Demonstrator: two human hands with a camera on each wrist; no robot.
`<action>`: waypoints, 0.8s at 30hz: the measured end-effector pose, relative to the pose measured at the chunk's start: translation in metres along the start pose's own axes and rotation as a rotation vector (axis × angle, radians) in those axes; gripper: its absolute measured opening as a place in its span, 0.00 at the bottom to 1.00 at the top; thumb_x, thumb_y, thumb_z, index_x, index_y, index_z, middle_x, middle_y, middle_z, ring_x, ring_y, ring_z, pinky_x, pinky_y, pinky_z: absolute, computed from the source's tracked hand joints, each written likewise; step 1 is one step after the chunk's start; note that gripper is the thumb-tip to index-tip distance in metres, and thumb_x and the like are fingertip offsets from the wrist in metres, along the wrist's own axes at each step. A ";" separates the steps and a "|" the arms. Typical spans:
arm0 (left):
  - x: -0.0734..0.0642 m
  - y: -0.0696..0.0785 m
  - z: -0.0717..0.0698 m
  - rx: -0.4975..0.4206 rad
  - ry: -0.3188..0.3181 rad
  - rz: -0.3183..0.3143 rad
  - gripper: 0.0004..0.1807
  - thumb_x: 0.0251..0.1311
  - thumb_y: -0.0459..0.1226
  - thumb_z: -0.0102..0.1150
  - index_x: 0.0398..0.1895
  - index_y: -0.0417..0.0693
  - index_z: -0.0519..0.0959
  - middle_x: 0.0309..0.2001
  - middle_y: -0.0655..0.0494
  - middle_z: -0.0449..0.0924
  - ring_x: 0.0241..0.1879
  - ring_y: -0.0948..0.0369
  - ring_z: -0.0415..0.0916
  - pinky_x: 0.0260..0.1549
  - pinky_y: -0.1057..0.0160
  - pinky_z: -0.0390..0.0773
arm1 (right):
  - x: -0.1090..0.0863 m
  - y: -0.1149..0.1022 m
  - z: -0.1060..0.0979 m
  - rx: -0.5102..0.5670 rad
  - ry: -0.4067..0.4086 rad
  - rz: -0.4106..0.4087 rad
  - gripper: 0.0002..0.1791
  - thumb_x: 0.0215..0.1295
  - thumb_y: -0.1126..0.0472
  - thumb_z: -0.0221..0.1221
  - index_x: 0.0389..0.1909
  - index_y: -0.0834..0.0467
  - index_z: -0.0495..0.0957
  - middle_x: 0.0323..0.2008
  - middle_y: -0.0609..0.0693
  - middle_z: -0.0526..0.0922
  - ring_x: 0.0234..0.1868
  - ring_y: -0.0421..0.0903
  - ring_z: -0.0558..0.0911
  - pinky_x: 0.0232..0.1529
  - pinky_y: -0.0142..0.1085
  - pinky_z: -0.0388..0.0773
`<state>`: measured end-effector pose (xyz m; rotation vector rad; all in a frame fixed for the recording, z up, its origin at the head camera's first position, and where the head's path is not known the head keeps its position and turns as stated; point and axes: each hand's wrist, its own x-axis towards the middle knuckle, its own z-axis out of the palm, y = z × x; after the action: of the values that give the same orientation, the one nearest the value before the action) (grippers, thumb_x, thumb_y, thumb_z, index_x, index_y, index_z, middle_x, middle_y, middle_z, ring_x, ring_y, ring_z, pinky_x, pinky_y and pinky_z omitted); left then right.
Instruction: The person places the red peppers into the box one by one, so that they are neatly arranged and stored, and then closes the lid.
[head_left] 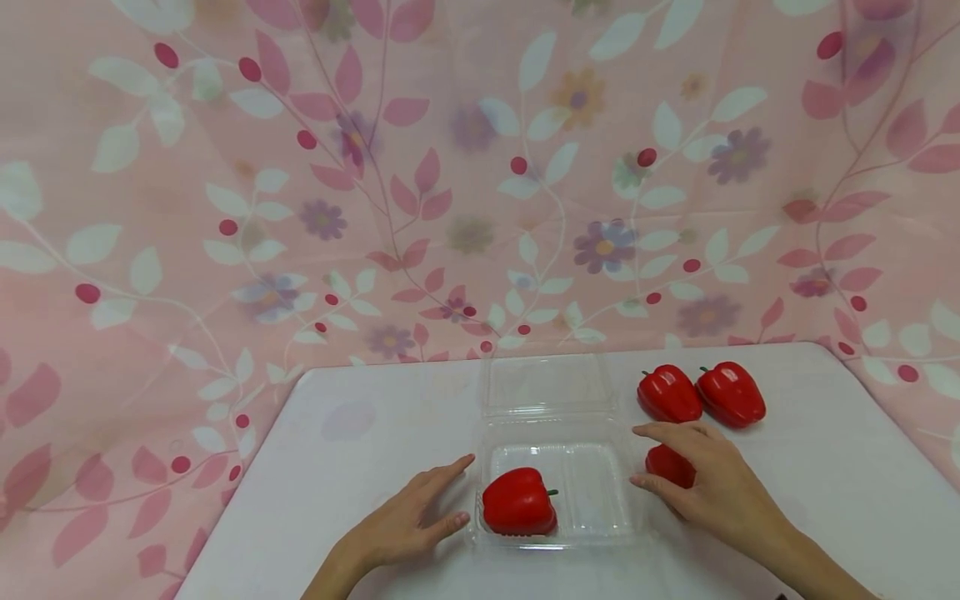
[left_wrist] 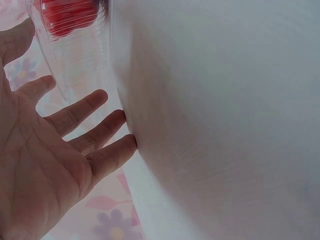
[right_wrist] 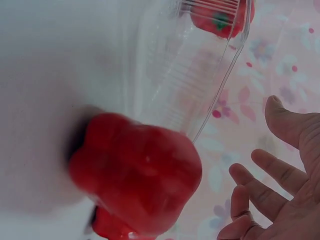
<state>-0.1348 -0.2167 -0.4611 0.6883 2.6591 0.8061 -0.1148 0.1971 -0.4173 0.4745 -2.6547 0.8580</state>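
A clear plastic clamshell container (head_left: 592, 487) lies with its lid (head_left: 551, 385) folded back on the white table. Inside its left part sits a red bell pepper (head_left: 517, 502) with a green stem. My left hand (head_left: 401, 521) is at the container's left side, fingers spread and holding nothing; in the left wrist view its palm (left_wrist: 42, 165) is bare. Over the right side hovers my right hand (head_left: 712, 479), also holding nothing, partly hiding a second red bell pepper (head_left: 670, 467). That pepper (right_wrist: 142, 172) stands beside the container in the right wrist view, apart from the fingers.
Two more red bell peppers, one (head_left: 670, 393) and another (head_left: 731, 393), lie side by side at the back right of the white table (head_left: 375, 433). Behind the table's far edge hangs a pink floral cloth (head_left: 465, 183).
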 end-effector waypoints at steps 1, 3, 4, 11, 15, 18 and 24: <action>0.000 0.000 0.000 0.002 0.001 0.000 0.39 0.65 0.62 0.50 0.77 0.73 0.52 0.72 0.62 0.62 0.67 0.51 0.62 0.53 0.33 0.71 | -0.001 0.002 -0.001 -0.002 0.004 -0.002 0.34 0.44 0.49 0.78 0.56 0.45 0.80 0.48 0.42 0.82 0.48 0.45 0.73 0.38 0.47 0.83; 0.000 0.000 0.000 0.004 0.002 0.004 0.39 0.65 0.62 0.50 0.77 0.73 0.52 0.72 0.62 0.62 0.67 0.52 0.62 0.54 0.34 0.71 | -0.002 0.006 -0.003 -0.008 0.006 -0.001 0.33 0.45 0.49 0.78 0.56 0.44 0.80 0.47 0.41 0.82 0.48 0.46 0.72 0.36 0.46 0.83; 0.000 0.000 0.000 0.005 0.002 0.006 0.39 0.65 0.63 0.50 0.77 0.73 0.52 0.72 0.62 0.62 0.67 0.52 0.62 0.54 0.34 0.71 | -0.002 0.008 -0.004 -0.012 0.006 -0.001 0.33 0.45 0.49 0.78 0.56 0.44 0.80 0.48 0.42 0.82 0.48 0.46 0.71 0.36 0.46 0.83; 0.000 0.001 -0.001 0.001 -0.002 0.009 0.39 0.65 0.63 0.50 0.78 0.72 0.52 0.72 0.61 0.62 0.67 0.51 0.62 0.54 0.34 0.71 | -0.005 0.023 -0.009 -0.023 -0.016 -0.001 0.33 0.45 0.47 0.77 0.56 0.46 0.80 0.51 0.49 0.82 0.51 0.52 0.70 0.36 0.56 0.82; 0.000 0.001 0.000 0.003 -0.005 -0.001 0.39 0.64 0.63 0.50 0.77 0.72 0.52 0.72 0.61 0.62 0.67 0.52 0.62 0.53 0.34 0.71 | -0.007 0.031 -0.010 -0.042 -0.011 -0.020 0.32 0.46 0.45 0.76 0.55 0.46 0.81 0.51 0.50 0.81 0.52 0.53 0.70 0.37 0.59 0.80; 0.001 0.001 0.000 0.006 -0.006 -0.005 0.40 0.64 0.63 0.50 0.77 0.73 0.52 0.72 0.61 0.62 0.67 0.51 0.62 0.54 0.34 0.71 | -0.008 0.036 -0.011 -0.063 -0.002 -0.045 0.32 0.46 0.43 0.76 0.55 0.44 0.81 0.51 0.49 0.82 0.51 0.51 0.70 0.36 0.56 0.81; 0.000 0.002 0.000 0.006 -0.010 -0.009 0.40 0.64 0.63 0.51 0.78 0.72 0.52 0.72 0.60 0.62 0.67 0.51 0.62 0.54 0.33 0.71 | -0.010 0.045 -0.013 -0.072 -0.023 -0.044 0.34 0.43 0.45 0.78 0.55 0.45 0.81 0.50 0.48 0.82 0.50 0.49 0.69 0.34 0.52 0.80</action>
<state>-0.1346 -0.2158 -0.4599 0.6801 2.6549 0.7910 -0.1216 0.2413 -0.4333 0.5258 -2.6752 0.7457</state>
